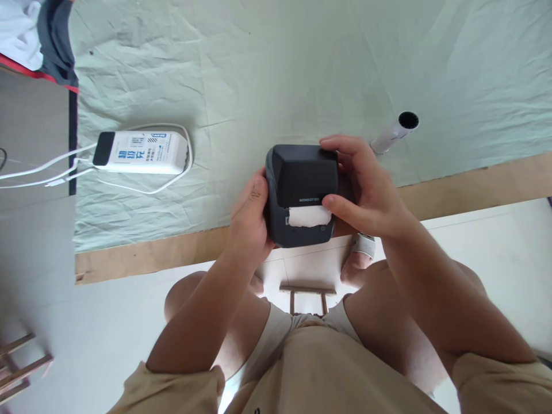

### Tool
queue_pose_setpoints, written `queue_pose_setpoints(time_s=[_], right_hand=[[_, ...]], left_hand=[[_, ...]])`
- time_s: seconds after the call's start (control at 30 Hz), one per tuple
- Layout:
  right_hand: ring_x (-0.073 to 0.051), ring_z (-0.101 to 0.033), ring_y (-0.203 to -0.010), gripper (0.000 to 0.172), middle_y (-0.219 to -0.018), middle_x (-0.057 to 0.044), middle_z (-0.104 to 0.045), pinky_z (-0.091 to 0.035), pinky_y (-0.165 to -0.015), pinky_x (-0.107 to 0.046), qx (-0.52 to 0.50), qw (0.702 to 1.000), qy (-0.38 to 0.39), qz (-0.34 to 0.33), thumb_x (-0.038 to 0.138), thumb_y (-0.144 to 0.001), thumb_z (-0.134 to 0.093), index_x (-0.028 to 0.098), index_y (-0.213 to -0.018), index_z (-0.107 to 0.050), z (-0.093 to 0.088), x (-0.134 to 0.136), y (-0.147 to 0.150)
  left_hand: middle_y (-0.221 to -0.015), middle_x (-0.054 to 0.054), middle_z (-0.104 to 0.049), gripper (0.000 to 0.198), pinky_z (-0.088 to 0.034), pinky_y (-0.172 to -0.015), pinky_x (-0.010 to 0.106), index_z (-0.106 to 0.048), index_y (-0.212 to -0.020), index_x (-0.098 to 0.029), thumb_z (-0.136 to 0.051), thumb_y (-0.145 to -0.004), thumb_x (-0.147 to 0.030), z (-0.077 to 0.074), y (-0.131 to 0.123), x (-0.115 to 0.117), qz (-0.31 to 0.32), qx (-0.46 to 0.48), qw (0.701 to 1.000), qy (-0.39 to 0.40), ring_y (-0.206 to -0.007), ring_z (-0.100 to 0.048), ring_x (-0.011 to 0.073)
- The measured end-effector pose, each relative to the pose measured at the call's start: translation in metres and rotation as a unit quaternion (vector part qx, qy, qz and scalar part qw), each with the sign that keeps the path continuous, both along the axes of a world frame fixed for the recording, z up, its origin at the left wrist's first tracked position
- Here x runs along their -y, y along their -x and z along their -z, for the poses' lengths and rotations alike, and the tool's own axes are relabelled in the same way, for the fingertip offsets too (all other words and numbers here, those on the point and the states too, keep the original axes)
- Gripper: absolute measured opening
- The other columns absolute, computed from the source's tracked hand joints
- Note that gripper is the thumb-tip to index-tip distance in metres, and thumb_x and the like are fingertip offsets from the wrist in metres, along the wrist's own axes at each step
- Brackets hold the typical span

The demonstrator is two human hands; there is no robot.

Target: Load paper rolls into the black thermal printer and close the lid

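Note:
Between my two hands is a dark grey label printer (308, 172) with a black lid, held over the table's near edge. A strip of white label paper (309, 217) with a ragged lower edge sticks out of its front slot. My left hand (252, 215) is closed on the printer's left side, the thumb pressed along it. My right hand (364, 190) grips the right side, fingers at the far corner and thumb tip beside the paper strip. The printer's underside and the fingers beneath it are hidden.
A white power strip (146, 152) with cables lies on the left of the pale green cloth (241, 69). To the right stands a white tube (394, 132) with a dark open end. The table's wooden edge (474, 181) runs in front of my legs. Clothes (56, 43) lie at far left.

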State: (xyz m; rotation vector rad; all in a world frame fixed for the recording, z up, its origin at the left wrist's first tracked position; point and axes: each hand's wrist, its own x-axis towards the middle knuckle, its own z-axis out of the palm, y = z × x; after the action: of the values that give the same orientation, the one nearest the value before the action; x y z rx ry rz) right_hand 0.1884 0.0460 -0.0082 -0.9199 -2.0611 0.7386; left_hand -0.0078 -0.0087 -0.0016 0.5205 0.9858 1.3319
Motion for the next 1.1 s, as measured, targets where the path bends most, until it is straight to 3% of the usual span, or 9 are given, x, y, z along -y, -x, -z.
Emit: queue_pose_setpoints(time_s=[0.1,0.17,0.27,0.43,0.57,0.67,0.77,0.93,1.1], right_hand=[[-0.029,-0.061,-0.133,0.059,-0.149,-0.012,-0.055,-0.063,-0.098,-0.045,-0.027,0.999,0.014,-0.037,0.054,-0.093,-0.067,0.034,-0.146,-0.049,-0.003,-0.002,-0.004],[-0.028,-0.064,-0.125,0.058,-0.140,-0.011,-0.060,-0.063,-0.095,-0.044,-0.002,1.000,-0.008,-0.010,0.055,-0.090,-0.072,0.037,-0.142,-0.053,-0.007,-0.003,-0.008],[-0.023,-0.067,-0.091,0.055,-0.104,-0.007,-0.068,-0.062,-0.077,-0.040,0.039,0.998,-0.050,0.030,0.058,-0.086,-0.078,0.034,-0.133,-0.060,-0.015,-0.004,-0.012],[-0.010,-0.050,-0.047,0.026,-0.056,0.008,-0.057,-0.046,-0.050,-0.029,-0.013,0.995,-0.082,0.062,0.041,-0.093,-0.076,0.031,-0.115,-0.066,-0.023,0.005,-0.007],[-0.008,-0.060,-0.045,0.010,-0.053,0.012,-0.060,-0.038,-0.042,-0.023,-0.128,0.982,-0.102,0.097,0.030,-0.100,-0.068,0.029,-0.109,-0.065,-0.026,0.009,0.001],[-0.009,-0.064,-0.050,0.006,-0.067,0.009,-0.071,-0.037,-0.041,-0.023,-0.163,0.973,-0.098,0.132,0.028,-0.098,-0.069,0.028,-0.102,-0.063,-0.028,0.009,0.005],[-0.007,-0.061,-0.051,0.009,-0.087,0.005,-0.079,-0.039,-0.044,-0.025,-0.105,0.978,-0.090,0.154,0.022,-0.093,-0.073,0.027,-0.093,-0.064,-0.032,0.009,0.007],[-0.010,-0.056,-0.051,0.009,-0.063,0.006,-0.067,-0.031,-0.046,-0.026,0.135,0.969,-0.161,0.133,0.017,-0.086,-0.071,0.025,-0.091,-0.070,-0.042,0.014,0.009],[-0.013,-0.054,-0.051,0.025,-0.069,0.003,-0.071,-0.027,-0.047,-0.027,0.256,0.961,-0.092,0.058,0.024,-0.085,-0.070,0.025,-0.110,-0.074,-0.052,0.016,0.007]], left_hand=[[-0.076,-0.001,-0.069,0.015,-0.065,-0.088,0.034,-0.074,-0.091,-0.024,-0.068,-0.096,-0.037,-0.001,-0.001,-0.001,-0.014,-0.006,1.000,-0.007,-0.093,-0.076,0.0218],[-0.074,-0.001,-0.066,0.016,-0.065,-0.088,0.035,-0.073,-0.089,-0.025,-0.070,-0.095,-0.039,-0.002,-0.001,-0.002,-0.015,-0.018,1.000,-0.008,-0.090,-0.075,0.0220],[-0.075,0.000,-0.067,0.021,-0.065,-0.088,0.036,-0.073,-0.091,-0.025,-0.070,-0.096,-0.045,-0.003,-0.002,-0.003,-0.008,-0.032,0.999,-0.006,-0.094,-0.075,0.0235],[-0.088,0.001,-0.077,0.017,-0.065,-0.082,0.034,-0.074,-0.099,-0.025,-0.071,-0.094,-0.041,-0.003,-0.002,-0.003,0.005,-0.019,1.000,0.006,-0.098,-0.077,0.0241],[-0.082,0.000,-0.076,0.024,-0.064,-0.074,0.029,-0.072,-0.096,-0.024,-0.068,-0.097,-0.047,-0.003,-0.001,-0.003,0.002,-0.028,0.999,0.030,-0.085,-0.077,0.0196],[-0.080,-0.001,-0.075,0.025,-0.064,-0.073,0.027,-0.074,-0.097,-0.024,-0.069,-0.097,-0.048,-0.002,-0.001,-0.003,0.001,-0.039,0.999,0.024,-0.081,-0.077,0.0174],[-0.085,0.000,-0.078,0.028,-0.064,-0.071,0.028,-0.075,-0.105,-0.025,-0.070,-0.096,-0.051,-0.003,-0.001,-0.003,0.015,-0.048,0.998,0.027,-0.085,-0.079,0.0196],[-0.095,0.004,-0.080,0.044,-0.064,-0.070,0.030,-0.073,-0.117,-0.024,-0.070,-0.093,-0.060,-0.005,-0.001,-0.001,0.077,-0.051,0.996,0.004,-0.091,-0.079,0.0230],[-0.111,0.006,-0.079,0.045,-0.062,-0.077,0.027,-0.072,-0.119,-0.023,-0.075,-0.091,-0.058,-0.009,0.001,0.000,0.131,-0.076,0.988,-0.042,-0.102,-0.077,0.0225]])
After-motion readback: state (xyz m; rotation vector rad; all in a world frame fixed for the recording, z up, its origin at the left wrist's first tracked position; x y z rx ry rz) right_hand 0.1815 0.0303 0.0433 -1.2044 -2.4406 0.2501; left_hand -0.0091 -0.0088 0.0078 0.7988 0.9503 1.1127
